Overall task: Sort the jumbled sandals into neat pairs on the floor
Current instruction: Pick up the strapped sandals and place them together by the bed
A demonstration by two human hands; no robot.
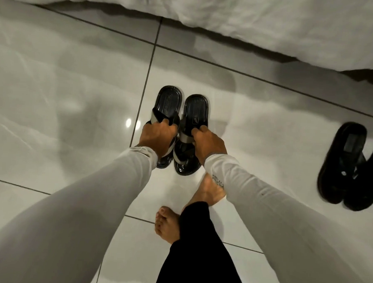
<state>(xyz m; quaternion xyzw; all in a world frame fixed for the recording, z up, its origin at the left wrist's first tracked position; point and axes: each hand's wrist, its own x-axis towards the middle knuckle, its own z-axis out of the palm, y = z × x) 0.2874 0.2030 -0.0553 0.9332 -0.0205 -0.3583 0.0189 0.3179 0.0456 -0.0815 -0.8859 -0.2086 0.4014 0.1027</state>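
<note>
Two black sandals with grey straps lie side by side on the glossy white tile floor, heels pointing away from me. My left hand (157,137) grips the strap of the left sandal (169,101). My right hand (209,144) grips the strap of the right sandal (196,108). Both toe ends sit near my wrists, partly hidden by my hands. A second pair of black sandals (348,167) rests together on the floor at the right edge, apart from my hands.
A bed covered by a white sheet (252,21) runs along the top, its edge hanging close to the floor. My bare feet (168,224) stand just behind the held sandals. Tiled floor (54,91) stretches out to the left.
</note>
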